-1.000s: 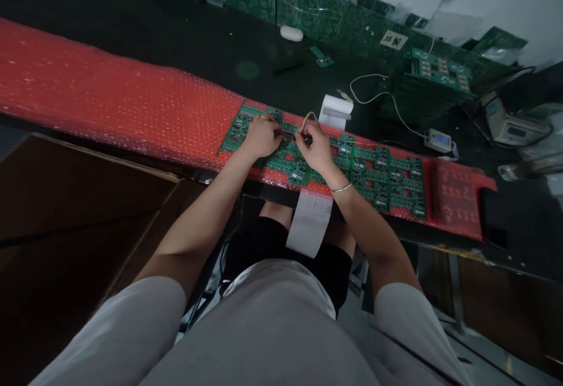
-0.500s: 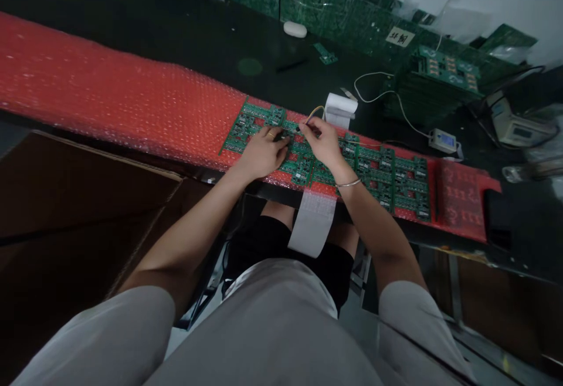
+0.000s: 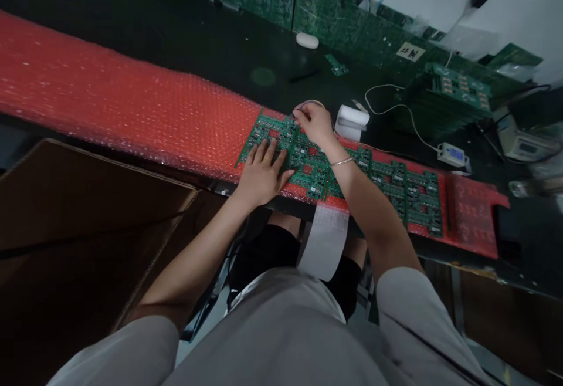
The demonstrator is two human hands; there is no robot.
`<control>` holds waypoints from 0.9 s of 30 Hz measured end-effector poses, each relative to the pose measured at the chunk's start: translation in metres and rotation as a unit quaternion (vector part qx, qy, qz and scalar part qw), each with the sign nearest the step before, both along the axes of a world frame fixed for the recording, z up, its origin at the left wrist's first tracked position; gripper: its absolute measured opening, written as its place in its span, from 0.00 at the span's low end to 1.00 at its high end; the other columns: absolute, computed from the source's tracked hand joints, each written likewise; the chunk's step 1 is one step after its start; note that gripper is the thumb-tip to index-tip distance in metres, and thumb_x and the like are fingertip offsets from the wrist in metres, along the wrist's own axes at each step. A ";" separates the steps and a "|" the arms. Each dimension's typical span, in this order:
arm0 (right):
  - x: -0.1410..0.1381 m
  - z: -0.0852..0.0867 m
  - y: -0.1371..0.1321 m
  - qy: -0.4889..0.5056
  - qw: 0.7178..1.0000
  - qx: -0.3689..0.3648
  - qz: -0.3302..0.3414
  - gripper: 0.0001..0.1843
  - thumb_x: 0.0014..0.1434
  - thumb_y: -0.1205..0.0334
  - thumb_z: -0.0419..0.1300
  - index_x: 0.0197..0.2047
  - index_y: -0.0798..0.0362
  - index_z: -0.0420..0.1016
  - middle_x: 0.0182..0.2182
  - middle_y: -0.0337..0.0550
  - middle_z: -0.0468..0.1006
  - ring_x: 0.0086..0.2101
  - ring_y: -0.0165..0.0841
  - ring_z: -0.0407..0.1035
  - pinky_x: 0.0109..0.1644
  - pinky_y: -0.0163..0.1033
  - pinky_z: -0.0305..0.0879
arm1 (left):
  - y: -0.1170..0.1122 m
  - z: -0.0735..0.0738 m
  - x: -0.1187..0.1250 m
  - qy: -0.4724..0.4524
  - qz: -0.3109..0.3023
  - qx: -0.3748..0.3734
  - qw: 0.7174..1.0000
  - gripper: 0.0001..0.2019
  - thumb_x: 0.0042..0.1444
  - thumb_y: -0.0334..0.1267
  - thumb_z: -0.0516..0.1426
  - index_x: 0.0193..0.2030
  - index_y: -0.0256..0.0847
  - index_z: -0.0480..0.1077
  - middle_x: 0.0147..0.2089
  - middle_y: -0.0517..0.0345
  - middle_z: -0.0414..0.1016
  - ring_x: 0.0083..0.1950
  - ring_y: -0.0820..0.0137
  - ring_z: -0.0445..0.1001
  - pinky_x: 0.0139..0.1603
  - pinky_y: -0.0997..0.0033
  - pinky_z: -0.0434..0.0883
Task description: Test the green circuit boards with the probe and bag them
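Note:
My left hand [image 3: 261, 178] lies with spread fingers on the near side of the leftmost green circuit board [image 3: 278, 123]. At that board's far right corner, my right hand [image 3: 314, 125] is closed in a pinch on a thin cable [image 3: 314, 102]. The cable arches over the back of the hand; its tip is hidden by the fingers. Several joined boards continue in a row to the right on red bubble wrap [image 3: 153, 104]. My right forearm covers part of that row.
Behind the boards lies a white label roll [image 3: 354, 116]; a paper strip [image 3: 325, 239] hangs over the front edge. A small device with a display [image 3: 452, 155] and a stack of boards [image 3: 457, 87] stand at the right. A cardboard box [image 3: 88, 210] sits at lower left.
My right hand has moved with the cable to the board's far edge. My left hand has slid toward the near edge and its fingers have spread. The whole view has shifted slightly.

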State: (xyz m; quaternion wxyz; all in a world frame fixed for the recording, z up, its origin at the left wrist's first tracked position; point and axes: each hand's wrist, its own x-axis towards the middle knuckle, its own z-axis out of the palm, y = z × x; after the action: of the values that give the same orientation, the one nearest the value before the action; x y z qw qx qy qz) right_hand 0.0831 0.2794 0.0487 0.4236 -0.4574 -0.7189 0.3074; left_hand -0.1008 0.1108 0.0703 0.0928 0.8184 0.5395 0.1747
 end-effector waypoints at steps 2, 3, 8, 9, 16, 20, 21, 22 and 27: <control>-0.003 0.002 0.000 -0.073 0.996 0.040 -0.007 0.11 0.68 0.53 0.62 0.37 0.50 0.74 0.32 0.42 0.79 0.36 0.37 0.77 0.49 0.48 0.76 | -0.006 -0.002 -0.005 0.007 0.002 -0.009 1.000 0.30 0.71 0.54 0.50 0.73 0.39 0.64 0.79 0.39 0.53 0.80 0.46 0.49 0.77 0.38 0.50; -0.004 0.002 -0.001 -0.102 0.993 0.056 -0.009 0.10 0.68 0.55 0.63 0.36 0.50 0.74 0.32 0.43 0.79 0.36 0.38 0.77 0.51 0.49 0.75 | -0.008 -0.002 -0.006 0.009 0.001 -0.011 1.000 0.31 0.71 0.54 0.50 0.73 0.39 0.63 0.79 0.40 0.53 0.80 0.46 0.49 0.77 0.39 0.51; -0.008 0.000 -0.003 -0.153 0.985 0.085 -0.008 0.09 0.68 0.56 0.63 0.36 0.50 0.74 0.33 0.44 0.78 0.42 0.41 0.76 0.55 0.52 0.72 | -0.011 -0.002 -0.006 0.006 0.000 -0.009 1.000 0.31 0.71 0.55 0.50 0.74 0.41 0.62 0.79 0.42 0.52 0.80 0.47 0.48 0.78 0.40 0.50; -0.008 -0.001 -0.004 -0.152 0.984 0.089 -0.004 0.10 0.68 0.54 0.63 0.37 0.49 0.74 0.33 0.44 0.78 0.42 0.42 0.76 0.56 0.52 0.72 | -0.011 -0.002 -0.005 0.005 0.001 -0.010 1.000 0.31 0.71 0.55 0.50 0.74 0.40 0.63 0.79 0.42 0.52 0.80 0.47 0.48 0.78 0.40 0.50; -0.011 -0.001 -0.006 -0.164 0.982 0.096 0.010 0.14 0.70 0.48 0.61 0.38 0.48 0.72 0.34 0.45 0.78 0.47 0.43 0.75 0.57 0.52 0.72 | -0.011 -0.002 -0.003 -0.003 0.008 -0.014 1.000 0.31 0.71 0.55 0.50 0.74 0.39 0.63 0.79 0.40 0.51 0.81 0.46 0.47 0.78 0.38 0.49; -0.012 -0.004 -0.006 -0.176 0.979 0.100 0.006 0.16 0.70 0.45 0.59 0.38 0.49 0.72 0.36 0.47 0.78 0.49 0.45 0.74 0.57 0.52 0.71 | -0.010 0.001 -0.004 -0.018 0.006 -0.014 1.000 0.31 0.70 0.54 0.51 0.74 0.41 0.62 0.79 0.40 0.52 0.80 0.44 0.47 0.77 0.36 0.49; -0.012 -0.005 -0.005 -0.179 0.979 0.102 0.003 0.16 0.70 0.45 0.59 0.38 0.49 0.71 0.36 0.47 0.78 0.49 0.45 0.74 0.57 0.52 0.71 | -0.012 0.002 -0.003 -0.028 0.009 -0.009 1.000 0.30 0.70 0.52 0.51 0.73 0.41 0.62 0.79 0.40 0.52 0.80 0.44 0.47 0.76 0.35 0.49; -0.012 -0.006 -0.005 -0.183 0.978 0.101 -0.001 0.16 0.70 0.45 0.59 0.38 0.49 0.71 0.36 0.47 0.78 0.49 0.45 0.74 0.58 0.52 0.71 | -0.015 0.004 -0.001 -0.043 0.009 -0.001 0.999 0.28 0.70 0.51 0.52 0.72 0.41 0.64 0.78 0.40 0.54 0.80 0.44 0.49 0.76 0.35 0.50; -0.010 -0.012 0.000 -0.220 0.974 0.057 -0.017 0.14 0.71 0.46 0.58 0.41 0.48 0.71 0.37 0.45 0.78 0.47 0.42 0.75 0.56 0.50 0.71 | -0.056 -0.001 0.035 -0.161 -0.122 0.021 0.979 0.14 0.73 0.40 0.51 0.51 0.40 0.77 0.57 0.45 0.78 0.60 0.57 0.73 0.61 0.54 0.71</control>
State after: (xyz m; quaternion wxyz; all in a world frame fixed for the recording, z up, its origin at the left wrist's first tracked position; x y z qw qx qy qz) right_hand 0.0728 0.2798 0.0371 0.2854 -0.5011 -0.8030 0.1502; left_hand -0.0655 0.0552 0.0697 0.1821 0.8411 0.4094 0.3030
